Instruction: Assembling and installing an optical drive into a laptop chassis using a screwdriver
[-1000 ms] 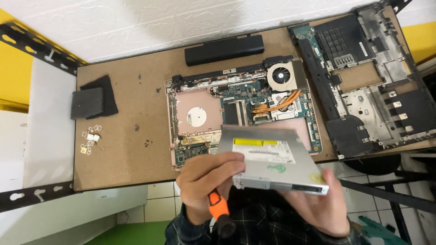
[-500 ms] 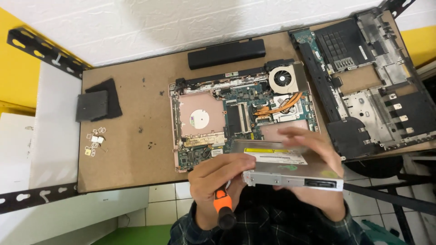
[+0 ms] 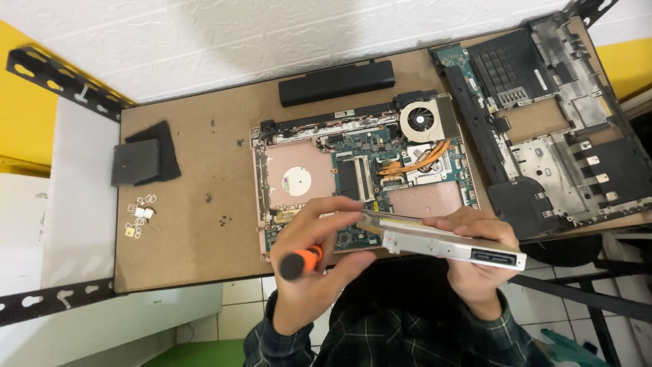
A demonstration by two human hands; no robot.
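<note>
Left hand (image 3: 314, 272): closed around a screwdriver (image 3: 303, 261) with an orange and black handle, fingertips also steadying the left end of the optical drive (image 3: 441, 239).
Right hand (image 3: 475, 261): wrapped under and around the drive, gripping its right half.
Optical drive: slim, silver, held nearly edge-on above the near edge of the worktop (image 3: 190, 224), just in front of the opened laptop base (image 3: 360, 177).
Laptop base: circuit board, copper pipes and round fan (image 3: 421, 121) exposed.
Behind it: long black battery (image 3: 336, 82).
Right side: removed black casing (image 3: 550, 122).
Left side: dark foam pads (image 3: 142, 160), small loose parts (image 3: 139, 217).
</note>
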